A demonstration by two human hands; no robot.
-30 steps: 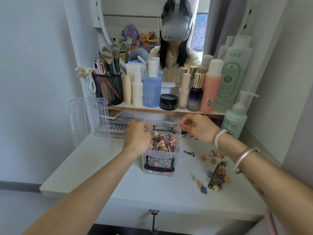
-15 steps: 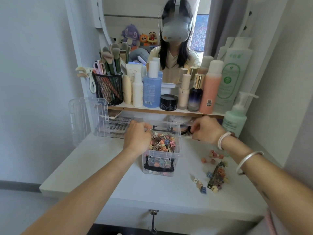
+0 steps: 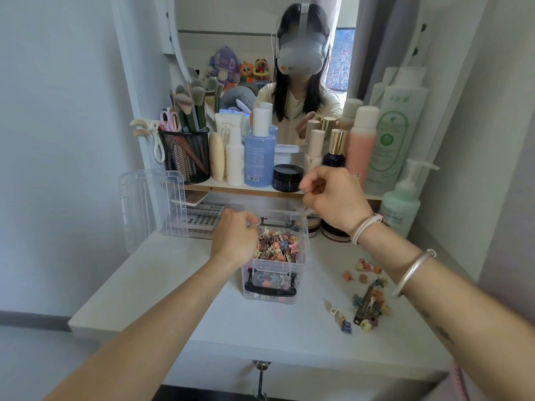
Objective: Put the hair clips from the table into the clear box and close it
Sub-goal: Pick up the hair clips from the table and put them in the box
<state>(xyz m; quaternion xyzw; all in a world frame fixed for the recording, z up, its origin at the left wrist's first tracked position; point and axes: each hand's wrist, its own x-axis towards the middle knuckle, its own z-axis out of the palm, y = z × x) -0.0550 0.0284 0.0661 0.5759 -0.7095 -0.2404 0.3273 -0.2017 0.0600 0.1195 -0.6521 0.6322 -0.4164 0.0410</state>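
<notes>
Left hand (image 3: 234, 241) shows me only its back. Its fingers curl over the left rim of the box (image 3: 302, 250), and the fingertips are hidden against the wall, though the grip on the rim reads plainly enough. Right hand (image 3: 333, 198) is harder to read. It hangs in the air above the box's far right corner, fingers curled tight and thumb pressed to the fingertips as in a pinch. I cannot make out whether anything sits between them. Both forearms run off the bottom of my view, and a bangle (image 3: 414, 270) rings the right one.

The box is clear and open at the top. It stands on the white counter (image 3: 173, 285) near its middle, heaped close to the rim with small coloured clips (image 3: 278, 246). Its lid (image 3: 150, 204) stands on edge at the counter's back left. To the right of the box, apart from it, loose clips (image 3: 369, 299) lie scattered on the counter, too small and tangled for me to count.

Behind the box a shelf (image 3: 240, 190) carries bottles (image 3: 259, 151) and a black mesh cup (image 3: 185, 154) of brushes, under a mirror (image 3: 231, 39). A green pump bottle (image 3: 401, 204) stands at the far right. Things under the shelf are shadowed and unclear.
</notes>
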